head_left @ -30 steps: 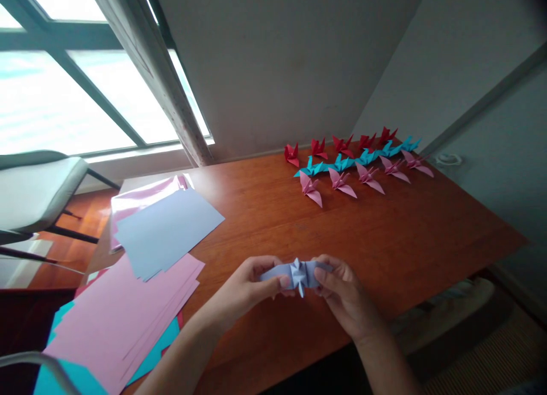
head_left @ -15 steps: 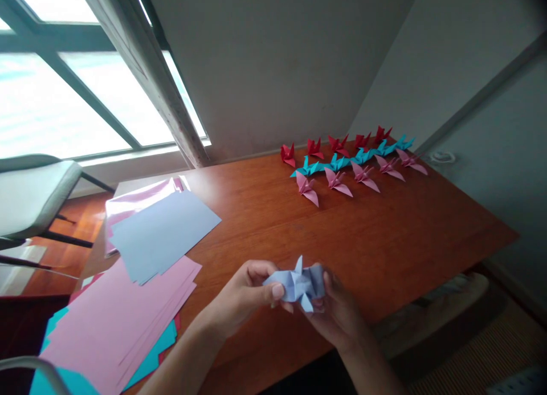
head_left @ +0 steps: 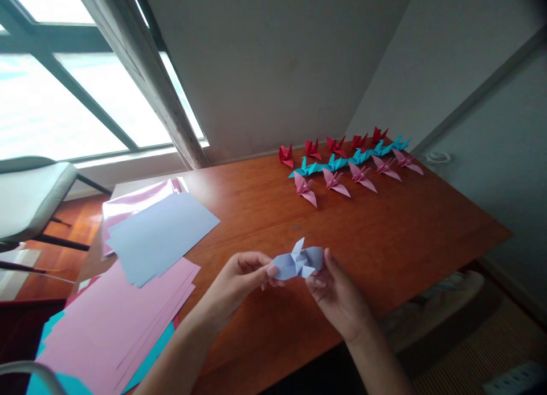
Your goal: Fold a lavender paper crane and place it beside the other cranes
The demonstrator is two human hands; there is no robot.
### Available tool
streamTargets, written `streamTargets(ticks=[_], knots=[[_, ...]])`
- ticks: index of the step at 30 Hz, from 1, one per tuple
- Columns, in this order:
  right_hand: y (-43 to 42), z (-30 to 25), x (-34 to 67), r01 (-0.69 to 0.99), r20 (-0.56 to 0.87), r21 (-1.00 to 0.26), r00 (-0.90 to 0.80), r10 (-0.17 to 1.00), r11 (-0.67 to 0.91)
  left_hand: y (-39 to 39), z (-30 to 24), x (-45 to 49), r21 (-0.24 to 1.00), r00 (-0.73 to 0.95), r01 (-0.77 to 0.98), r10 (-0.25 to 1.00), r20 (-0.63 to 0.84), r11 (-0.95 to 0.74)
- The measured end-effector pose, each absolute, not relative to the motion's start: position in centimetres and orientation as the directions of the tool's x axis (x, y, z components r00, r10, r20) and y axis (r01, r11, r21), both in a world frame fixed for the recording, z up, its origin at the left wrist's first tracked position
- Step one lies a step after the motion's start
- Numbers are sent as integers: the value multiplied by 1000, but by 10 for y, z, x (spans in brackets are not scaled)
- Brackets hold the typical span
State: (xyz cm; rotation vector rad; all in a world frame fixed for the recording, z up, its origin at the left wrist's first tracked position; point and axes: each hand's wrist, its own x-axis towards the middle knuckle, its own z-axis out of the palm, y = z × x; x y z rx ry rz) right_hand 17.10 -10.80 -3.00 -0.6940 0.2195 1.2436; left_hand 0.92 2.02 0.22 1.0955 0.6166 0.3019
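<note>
A light blue paper crane (head_left: 299, 260) with spread wings is held up between both hands over the near part of the table. My left hand (head_left: 244, 275) pinches the tip of its left wing between thumb and fingers. At the other wing, my right hand (head_left: 337, 289) grips the edge, its fingers partly under the paper. One pointed end of the crane sticks up and the other points down towards me.
On the wooden table (head_left: 248, 212), red cranes (head_left: 336, 146), turquoise cranes (head_left: 334, 163) and pink cranes (head_left: 335, 183) stand in rows at the back right. Light blue sheets (head_left: 164, 232) and pink sheets (head_left: 115, 326) lie at left, near a chair (head_left: 34, 198).
Both hands have raised the crane a little, away from me. Its wings look more spread and its upright point shows longer. The right hand's fingers have shifted along the wing.
</note>
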Motion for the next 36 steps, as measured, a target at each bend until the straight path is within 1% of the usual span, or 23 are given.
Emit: streamTargets(ticks=[2, 6, 9, 11, 14, 16, 18, 19, 20, 22, 25, 27, 29, 30, 31, 33, 34, 36], knots=[[-107, -28, 172, -912, -518, -371, 357, 777, 172, 20, 2, 9, 902, 792, 91, 518, -323, 423], [-106, -24, 173, -913, -553, -349, 381, 741, 209, 21, 3, 11, 906, 787, 145, 508, -349, 397], [-105, -22, 176, -918, -581, -326, 383, 718, 226, 20, 5, 12, 900, 799, 128, 495, -342, 416], [-105, -21, 178, -928, -592, -287, 367, 717, 238, 19, 5, 12, 888, 794, 78, 509, -331, 454], [-106, -20, 180, -956, -589, -189, 293, 754, 223, 16, 5, 12, 854, 798, -3, 515, -312, 521], [-107, -22, 179, -975, -571, -131, 221, 791, 178, 14, 5, 11, 834, 818, -33, 494, -294, 551], [-108, -24, 175, -985, -547, -114, 171, 819, 129, 12, 5, 10, 817, 838, -50, 469, -278, 574], [-108, -25, 173, -986, -536, -127, 162, 828, 110, 12, 5, 9, 810, 845, -60, 462, -271, 584], [-108, -26, 170, -983, -527, -156, 168, 833, 99, 11, 5, 8, 804, 848, -69, 459, -264, 590], [-109, -28, 166, -962, -510, -258, 218, 832, 94, 11, 6, 8, 807, 847, -75, 465, -259, 586], [-112, -25, 170, -867, -468, -495, 316, 825, 51, 12, 8, 10, 839, 818, -55, 507, -273, 542], [-114, -20, 181, -727, -415, -687, 383, 825, -8, 13, 10, 12, 871, 778, -33, 560, -285, 490], [-116, -12, 194, -500, -319, -865, 478, 818, -45, 13, 10, 15, 898, 737, -13, 611, -289, 440], [-117, -8, 200, -378, -251, -925, 520, 817, -43, 12, 10, 16, 905, 724, -4, 626, -290, 425], [-117, -3, 205, -266, -191, -962, 530, 826, -51, 12, 10, 16, 909, 716, 4, 633, -293, 417], [-117, 4, 210, -92, -94, -994, 487, 868, -55, 12, 9, 17, 910, 714, 18, 632, -302, 415], [-116, 6, 210, -40, -71, -997, 446, 892, -59, 12, 8, 17, 909, 715, 27, 628, -308, 416], [-114, 7, 207, -13, -66, -998, 364, 929, -66, 13, 6, 15, 905, 714, 38, 623, -321, 423]])
